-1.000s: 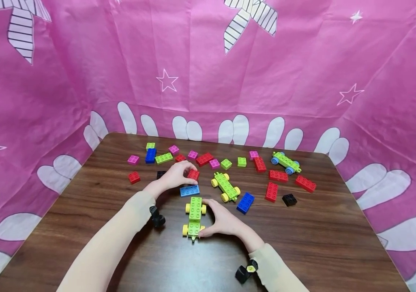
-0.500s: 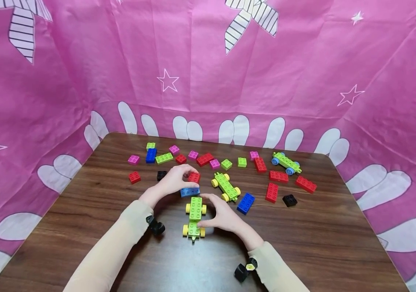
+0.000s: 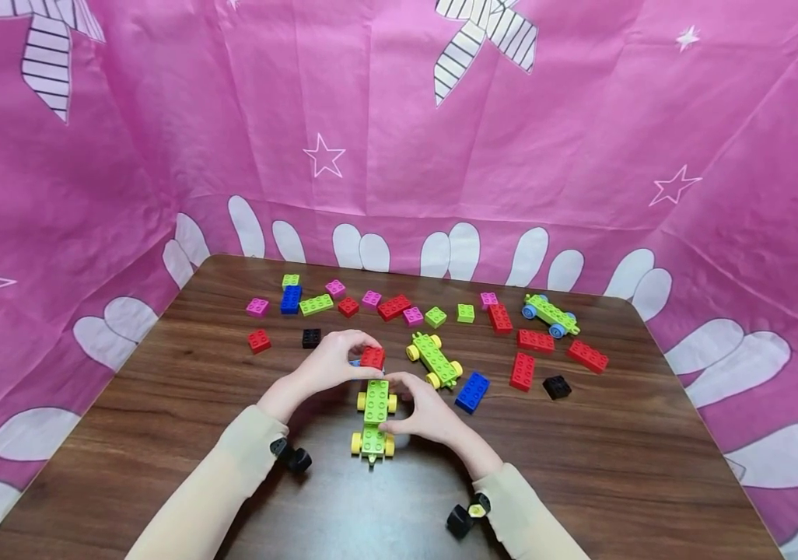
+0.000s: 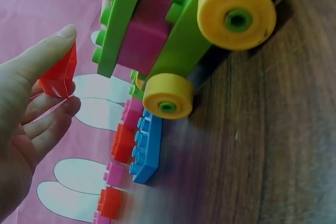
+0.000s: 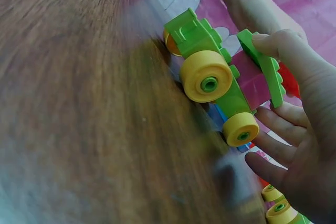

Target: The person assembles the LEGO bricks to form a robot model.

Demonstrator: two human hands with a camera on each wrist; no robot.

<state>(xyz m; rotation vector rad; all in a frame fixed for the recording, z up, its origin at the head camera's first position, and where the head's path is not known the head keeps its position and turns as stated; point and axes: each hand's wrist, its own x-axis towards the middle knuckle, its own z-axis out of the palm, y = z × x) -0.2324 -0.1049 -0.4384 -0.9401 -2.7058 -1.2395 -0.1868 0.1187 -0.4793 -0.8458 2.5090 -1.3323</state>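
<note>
My left hand [image 3: 329, 364] pinches a red building brick [image 3: 372, 357] between thumb and fingers, just above the far end of a toy car [image 3: 376, 404]. In the left wrist view the red brick [image 4: 62, 74] is raised beside the car. The car has a green base with yellow wheels, a pink brick [image 5: 252, 83] on it and a long green brick [image 5: 270, 72] on top. My right hand [image 3: 428, 412] holds the car from its right side, thumb on the green top brick and fingers along the flank. A light-blue brick [image 4: 148, 148] lies behind the car, mostly hidden by the left hand in the head view.
A second green base with yellow wheels [image 3: 434, 360] and a blue brick [image 3: 472, 391] lie right of the car. Farther off are a green base with blue wheels [image 3: 550, 314], a black brick [image 3: 556, 386] and several red, pink, green and blue bricks. A pink cloth hangs behind the table.
My left hand has lifted the red brick and brought it nearer, from behind the light-blue brick to the car's far end. My right thumb has shifted up onto the green top brick.
</note>
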